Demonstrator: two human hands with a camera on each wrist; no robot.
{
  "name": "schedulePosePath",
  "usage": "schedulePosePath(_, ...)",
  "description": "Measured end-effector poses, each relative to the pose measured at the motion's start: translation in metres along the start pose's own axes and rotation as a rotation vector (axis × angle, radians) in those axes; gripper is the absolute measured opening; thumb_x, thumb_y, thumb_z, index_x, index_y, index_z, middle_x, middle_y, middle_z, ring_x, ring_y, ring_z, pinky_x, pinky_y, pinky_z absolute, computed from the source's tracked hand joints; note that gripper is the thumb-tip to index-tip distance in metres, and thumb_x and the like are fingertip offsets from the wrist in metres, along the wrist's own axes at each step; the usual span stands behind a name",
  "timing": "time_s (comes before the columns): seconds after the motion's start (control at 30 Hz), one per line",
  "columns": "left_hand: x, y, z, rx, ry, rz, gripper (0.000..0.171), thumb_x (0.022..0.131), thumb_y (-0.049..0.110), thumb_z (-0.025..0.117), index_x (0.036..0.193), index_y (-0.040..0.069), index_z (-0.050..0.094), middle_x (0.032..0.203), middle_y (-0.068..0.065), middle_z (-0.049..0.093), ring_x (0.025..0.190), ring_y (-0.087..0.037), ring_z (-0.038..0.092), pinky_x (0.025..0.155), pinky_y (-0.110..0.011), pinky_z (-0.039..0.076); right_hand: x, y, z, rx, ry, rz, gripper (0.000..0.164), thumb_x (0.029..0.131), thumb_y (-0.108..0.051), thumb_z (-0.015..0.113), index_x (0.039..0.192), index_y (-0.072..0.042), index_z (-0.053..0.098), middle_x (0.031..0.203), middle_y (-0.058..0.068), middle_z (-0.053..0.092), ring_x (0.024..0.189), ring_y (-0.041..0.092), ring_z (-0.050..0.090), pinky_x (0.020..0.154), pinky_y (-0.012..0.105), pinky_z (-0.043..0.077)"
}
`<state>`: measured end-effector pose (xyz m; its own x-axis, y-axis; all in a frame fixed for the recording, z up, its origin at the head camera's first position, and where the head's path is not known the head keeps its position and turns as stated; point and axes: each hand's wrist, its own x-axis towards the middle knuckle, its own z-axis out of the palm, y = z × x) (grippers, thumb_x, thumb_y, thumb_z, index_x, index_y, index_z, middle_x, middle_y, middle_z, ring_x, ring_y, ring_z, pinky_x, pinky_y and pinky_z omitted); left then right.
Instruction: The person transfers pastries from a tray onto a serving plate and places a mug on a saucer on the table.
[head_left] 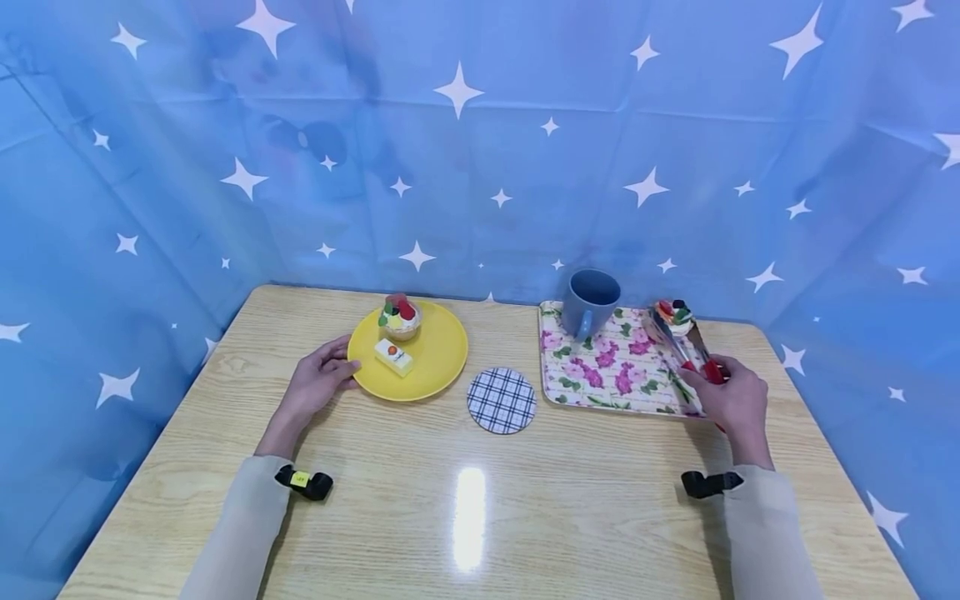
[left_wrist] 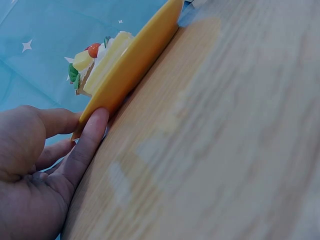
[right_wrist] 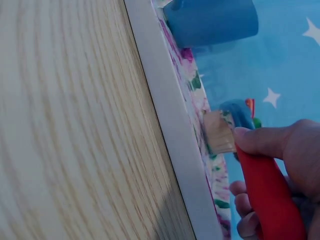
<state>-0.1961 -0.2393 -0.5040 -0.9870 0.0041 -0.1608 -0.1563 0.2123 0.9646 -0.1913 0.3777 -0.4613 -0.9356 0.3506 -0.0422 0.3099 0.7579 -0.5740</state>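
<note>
My left hand pinches the left rim of a yellow plate between thumb and fingers. On that plate stand a fruit-topped cream dessert in a cup and a small white-and-yellow cake slice. At the right, my right hand grips the red handles of a pair of tongs. The tongs' arms lie on either side of a second fruit-topped cup dessert, at the right end of a floral tray. In the right wrist view the fingers wrap the red handle near the dessert's tan cup.
A blue-grey mug stands on the tray's back left, its handle facing me. Between plate and tray lies a round checked coaster. A blue curtain with white stars hangs behind the wooden table.
</note>
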Motion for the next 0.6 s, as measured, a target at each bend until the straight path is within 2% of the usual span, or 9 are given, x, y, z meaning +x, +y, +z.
schedulePosePath(0.27, 0.000, -0.001, 0.000, 0.017, 0.007, -0.013, 0.063, 0.104, 0.022, 0.063, 0.161, 0.017, 0.035, 0.141, -0.020, 0.050, 0.101, -0.003, 0.067, 0.087, -0.024, 0.065, -0.006, -0.001, -0.005, 0.014, -0.004, 0.021, 0.082, 0.099, -0.054, 0.060, 0.153, 0.005, 0.041, 0.142, 0.038, 0.049, 0.121, 0.050, 0.051, 0.088, 0.056, 0.060)
schedulePosePath(0.4, 0.003, -0.003, 0.000, 0.028, 0.023, -0.030, 0.063, 0.104, 0.022, 0.063, 0.160, 0.018, 0.037, 0.140, -0.018, 0.051, 0.099, -0.003, 0.067, 0.086, -0.025, 0.066, -0.009, -0.003, -0.009, 0.011, 0.005, 0.005, 0.082, 0.099, -0.054, 0.061, 0.153, 0.005, 0.042, 0.139, 0.037, 0.051, 0.116, 0.048, 0.053, 0.077, 0.045, 0.060)
schedulePosePath(0.6, 0.003, -0.004, -0.001, 0.030, 0.017, -0.022, 0.063, 0.104, 0.023, 0.063, 0.160, 0.016, 0.036, 0.139, -0.018, 0.052, 0.099, -0.003, 0.067, 0.086, -0.025, 0.066, -0.015, -0.004, -0.013, 0.013, 0.019, -0.007, 0.081, 0.099, -0.053, 0.061, 0.152, 0.005, 0.043, 0.137, 0.036, 0.052, 0.112, 0.045, 0.054, 0.068, 0.029, 0.052)
